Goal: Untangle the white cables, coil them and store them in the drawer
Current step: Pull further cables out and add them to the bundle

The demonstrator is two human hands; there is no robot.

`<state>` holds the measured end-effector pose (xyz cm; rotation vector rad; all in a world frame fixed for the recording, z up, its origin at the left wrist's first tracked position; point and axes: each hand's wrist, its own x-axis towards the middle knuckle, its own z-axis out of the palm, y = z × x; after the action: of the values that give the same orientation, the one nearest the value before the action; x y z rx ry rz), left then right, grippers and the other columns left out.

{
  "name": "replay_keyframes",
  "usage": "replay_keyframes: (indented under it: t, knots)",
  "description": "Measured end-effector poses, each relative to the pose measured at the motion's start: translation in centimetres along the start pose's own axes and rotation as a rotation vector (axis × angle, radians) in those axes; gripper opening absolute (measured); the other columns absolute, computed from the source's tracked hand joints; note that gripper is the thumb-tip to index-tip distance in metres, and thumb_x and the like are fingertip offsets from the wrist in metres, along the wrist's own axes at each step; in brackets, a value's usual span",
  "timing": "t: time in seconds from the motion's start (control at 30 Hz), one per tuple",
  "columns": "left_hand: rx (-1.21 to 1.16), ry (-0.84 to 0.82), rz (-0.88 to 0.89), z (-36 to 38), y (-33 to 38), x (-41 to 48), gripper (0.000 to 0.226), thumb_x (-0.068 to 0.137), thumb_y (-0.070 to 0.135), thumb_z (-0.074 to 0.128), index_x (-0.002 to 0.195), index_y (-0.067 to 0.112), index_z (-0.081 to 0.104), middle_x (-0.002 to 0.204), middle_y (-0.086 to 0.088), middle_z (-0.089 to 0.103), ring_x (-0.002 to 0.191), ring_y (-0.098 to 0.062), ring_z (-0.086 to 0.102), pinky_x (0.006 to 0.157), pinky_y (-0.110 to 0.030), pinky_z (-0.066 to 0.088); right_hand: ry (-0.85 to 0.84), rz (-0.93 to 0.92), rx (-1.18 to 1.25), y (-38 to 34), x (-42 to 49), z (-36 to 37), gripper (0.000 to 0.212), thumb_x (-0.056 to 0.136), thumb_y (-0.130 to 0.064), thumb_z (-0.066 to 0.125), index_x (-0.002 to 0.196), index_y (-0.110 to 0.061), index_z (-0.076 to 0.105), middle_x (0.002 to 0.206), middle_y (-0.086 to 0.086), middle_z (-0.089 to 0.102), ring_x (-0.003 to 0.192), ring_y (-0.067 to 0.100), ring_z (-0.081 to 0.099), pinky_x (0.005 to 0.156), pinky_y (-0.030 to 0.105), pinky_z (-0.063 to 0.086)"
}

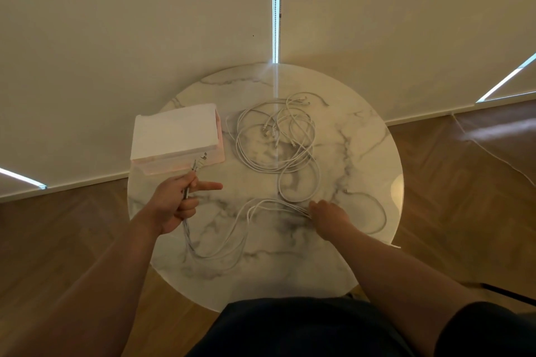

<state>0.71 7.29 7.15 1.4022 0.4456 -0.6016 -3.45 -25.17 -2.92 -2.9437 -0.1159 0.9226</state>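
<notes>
A tangle of white cables (278,139) lies in loose loops on the round marble table (362,136). My left hand (174,203) grips a few cable ends near their plugs (201,161), index finger pointing right; the strands sag below it in a long bend (214,252). My right hand (327,216) pinches the same strands where they run toward the tangle. The white drawer box (174,133) stands at the table's left, its translucent drawer (162,166) pulled slightly out toward me.
Another white cable loop (377,211) lies at the table's right near the edge. Closed cream blinds fill the back. Wooden floor surrounds the table, with a thin cord (493,153) trailing across it on the right.
</notes>
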Motion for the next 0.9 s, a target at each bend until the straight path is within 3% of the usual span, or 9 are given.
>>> replay_keyframes:
  t: [0.17,0.27,0.37,0.43,0.5,0.6,0.7,0.77,0.9]
  knots:
    - [-0.04,0.0,0.004,0.2,0.1,0.0,0.041,0.106,0.031,0.029,0.069,0.015,0.033,0.116,-0.023,0.068,0.033,-0.004,0.013,0.036,-0.017,0.011,-0.101,0.033,-0.06,1.2,-1.1,-0.5,0.034,0.093,-0.009,0.05,0.127,-0.011,0.055,0.132,0.012,0.054,0.123,0.03,0.054,0.098,0.037,0.045]
    - [-0.076,-0.016,0.007,0.7,0.2,0.1,0.041,0.106,0.032,0.028,0.069,0.016,0.033,0.117,-0.022,0.068,0.032,-0.004,0.013,0.037,-0.018,0.01,-0.281,0.127,-0.147,3.8,-2.6,-0.5,0.035,0.096,-0.005,0.049,0.13,-0.004,0.057,0.135,0.013,0.054,0.126,0.031,0.052,0.102,0.039,0.044]
    - [-0.095,-0.042,0.012,1.2,0.1,0.3,0.04,0.106,0.032,0.028,0.069,0.017,0.033,0.117,-0.022,0.068,0.032,-0.004,0.014,0.038,-0.02,0.009,-0.419,0.164,-0.153,4.9,-2.8,-1.3,0.037,0.096,-0.016,0.056,0.131,-0.006,0.056,0.137,0.012,0.054,0.126,0.031,0.052,0.104,0.04,0.044]
    - [-0.092,-0.055,0.012,1.4,0.0,0.6,0.04,0.106,0.033,0.028,0.069,0.017,0.033,0.118,-0.022,0.067,0.032,-0.004,0.014,0.039,-0.021,0.008,-0.414,0.132,-0.167,3.9,-1.6,-1.7,0.061,0.079,-0.025,0.079,0.132,-0.007,0.054,0.136,0.011,0.053,0.125,0.031,0.053,0.097,0.038,0.046]
    - [-0.092,-0.059,0.014,1.4,0.0,0.7,0.04,0.106,0.033,0.028,0.07,0.017,0.033,0.119,-0.023,0.066,0.032,-0.004,0.014,0.039,-0.022,0.008,-0.38,0.002,-0.147,2.0,-0.5,-1.7,0.084,0.066,-0.033,0.088,0.136,-0.008,0.048,0.139,0.013,0.048,0.126,0.031,0.051,0.099,0.038,0.045]
    - [-0.109,-0.051,0.033,1.4,0.3,0.6,0.04,0.106,0.032,0.027,0.07,0.017,0.034,0.118,-0.023,0.067,0.032,-0.004,0.014,0.038,-0.02,0.008,-0.259,-0.166,-0.087,-1.0,0.1,-0.9,0.065,0.079,-0.029,0.078,0.133,-0.007,0.049,0.137,0.018,0.05,0.126,0.033,0.05,0.101,0.037,0.044]
    - [-0.136,-0.032,0.061,1.2,0.8,0.3,0.04,0.106,0.031,0.027,0.07,0.017,0.034,0.114,-0.023,0.069,0.031,-0.003,0.014,0.037,-0.019,0.009,-0.292,-0.134,-0.109,-0.6,-0.1,0.3,0.053,0.083,-0.014,0.072,0.132,-0.007,0.051,0.137,0.018,0.05,0.125,0.033,0.052,0.1,0.038,0.046]
    - [-0.172,-0.022,0.073,1.2,0.9,0.1,0.04,0.106,0.031,0.027,0.069,0.017,0.034,0.112,-0.022,0.07,0.031,-0.003,0.015,0.035,-0.018,0.011,-0.361,-0.073,-0.125,1.1,-0.5,0.3,0.061,0.08,-0.015,0.076,0.134,-0.007,0.049,0.139,0.017,0.048,0.126,0.032,0.051,0.102,0.037,0.044]
    - [-0.228,-0.017,0.075,1.7,0.9,0.1,0.041,0.106,0.031,0.028,0.068,0.017,0.034,0.107,-0.018,0.071,0.031,-0.003,0.016,0.033,-0.017,0.013,-0.33,-0.163,-0.078,1.2,-1.0,-1.4,0.087,0.071,-0.046,0.082,0.142,-0.016,0.042,0.142,0.01,0.046,0.128,0.028,0.048,0.104,0.036,0.041]
